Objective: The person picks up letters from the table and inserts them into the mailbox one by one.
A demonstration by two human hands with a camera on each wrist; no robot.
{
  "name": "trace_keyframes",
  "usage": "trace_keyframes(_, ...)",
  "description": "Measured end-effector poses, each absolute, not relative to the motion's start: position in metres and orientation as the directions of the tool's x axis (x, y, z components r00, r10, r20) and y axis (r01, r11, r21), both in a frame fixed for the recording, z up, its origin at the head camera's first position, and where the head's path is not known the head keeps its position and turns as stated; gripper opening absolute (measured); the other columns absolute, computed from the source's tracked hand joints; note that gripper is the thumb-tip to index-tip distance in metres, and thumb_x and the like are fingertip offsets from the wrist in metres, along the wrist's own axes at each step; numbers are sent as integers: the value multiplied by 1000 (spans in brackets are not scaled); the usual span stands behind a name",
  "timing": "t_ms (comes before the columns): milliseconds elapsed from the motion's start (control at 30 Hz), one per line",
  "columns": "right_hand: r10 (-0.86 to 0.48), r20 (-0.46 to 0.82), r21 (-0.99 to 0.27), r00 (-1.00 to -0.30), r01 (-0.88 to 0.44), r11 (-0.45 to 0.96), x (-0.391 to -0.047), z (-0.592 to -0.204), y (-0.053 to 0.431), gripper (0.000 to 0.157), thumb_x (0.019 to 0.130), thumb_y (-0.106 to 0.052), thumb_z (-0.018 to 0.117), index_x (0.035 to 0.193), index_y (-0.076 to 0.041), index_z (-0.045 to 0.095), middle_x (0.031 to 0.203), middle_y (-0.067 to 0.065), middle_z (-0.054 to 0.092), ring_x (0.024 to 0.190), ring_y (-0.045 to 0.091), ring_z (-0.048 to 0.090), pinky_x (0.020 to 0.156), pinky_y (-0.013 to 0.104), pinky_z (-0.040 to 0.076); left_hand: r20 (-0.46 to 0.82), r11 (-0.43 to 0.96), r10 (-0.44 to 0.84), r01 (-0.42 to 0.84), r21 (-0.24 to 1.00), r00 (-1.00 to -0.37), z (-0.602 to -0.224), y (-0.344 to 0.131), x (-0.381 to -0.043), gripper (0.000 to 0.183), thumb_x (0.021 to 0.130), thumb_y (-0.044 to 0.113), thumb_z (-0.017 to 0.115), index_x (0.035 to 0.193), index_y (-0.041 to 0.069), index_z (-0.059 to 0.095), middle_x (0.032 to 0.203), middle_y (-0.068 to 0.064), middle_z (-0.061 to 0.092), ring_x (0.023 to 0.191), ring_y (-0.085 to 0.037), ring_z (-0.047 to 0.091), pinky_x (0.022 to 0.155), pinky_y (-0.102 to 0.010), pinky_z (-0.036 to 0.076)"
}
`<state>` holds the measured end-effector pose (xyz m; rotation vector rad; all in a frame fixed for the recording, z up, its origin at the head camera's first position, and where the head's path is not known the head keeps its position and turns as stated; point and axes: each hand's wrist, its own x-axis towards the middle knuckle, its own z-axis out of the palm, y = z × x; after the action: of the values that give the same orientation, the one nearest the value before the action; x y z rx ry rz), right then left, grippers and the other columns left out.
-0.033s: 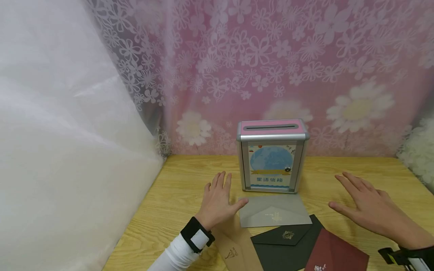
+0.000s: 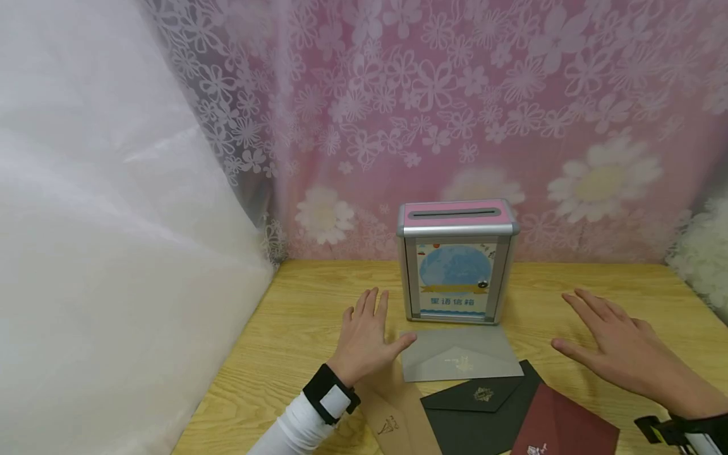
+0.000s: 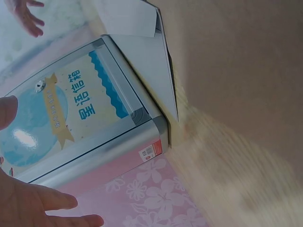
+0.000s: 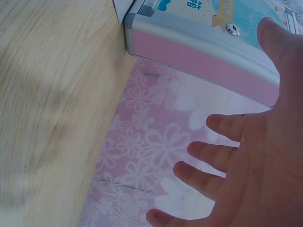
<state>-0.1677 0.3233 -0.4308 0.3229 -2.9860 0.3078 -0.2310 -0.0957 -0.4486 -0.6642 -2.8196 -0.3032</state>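
Note:
A pink and silver letter box (image 2: 458,262) with a slot on top and a lock on its front stands upright at mid-table. My left hand (image 2: 368,344) is in front of it to the left, fingers spread, above the end of a brown envelope (image 2: 398,417). Off to the right, my right hand (image 2: 617,344) hovers with thumb and fingers apart, holding nothing. Between the hands lie a grey envelope (image 2: 461,354), a dark green envelope (image 2: 472,423) and a dark red envelope (image 2: 569,423), partly overlapping. In the right wrist view the palm and spread fingers (image 4: 222,123) hold nothing.
The wooden table (image 2: 318,297) ends at a pink flowered curtain (image 2: 398,126) just behind the letter box. White sheeting (image 2: 114,253) hangs along the left side. White fluffy flowers (image 2: 702,253) stand at the right edge.

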Motion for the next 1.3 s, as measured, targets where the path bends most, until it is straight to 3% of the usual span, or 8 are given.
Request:
trace_keyframes(333,-194,129,-186,-973,-216,959,-166,-435,322,100,83,-72,47,154,-12,10,150,29,15,118,58,24,74,80,24,274,870,430,476,128,-860,-455,-99,-234,96,84,77,35,149,6,28,147,-17,32,133,-30,21,97,-58,34)
trace_keyframes(567,-222,157,-205,-962,-252,946,-165,-435,321,94,86,-66,50,153,-11,14,149,30,19,116,59,26,71,80,26,134,870,476,487,73,-869,-462,-110,-234,80,87,65,49,141,7,44,134,-11,48,123,-27,37,91,-53,42)
trace_keyframes(800,-220,135,-216,-966,-245,945,-163,-436,319,92,86,-63,54,152,-9,20,144,32,26,117,58,26,72,80,26,1,839,540,538,75,-842,-466,-107,-232,82,85,68,51,141,9,45,137,-11,48,123,-28,39,93,-52,42)
trace_keyframes(1300,-239,83,-230,-968,-252,940,-161,-441,330,88,88,-61,53,149,-4,27,143,34,27,116,59,27,68,82,28,-48,776,631,631,23,-774,-483,-72,-240,94,75,76,55,143,12,43,140,-10,45,124,-23,39,89,-50,44)
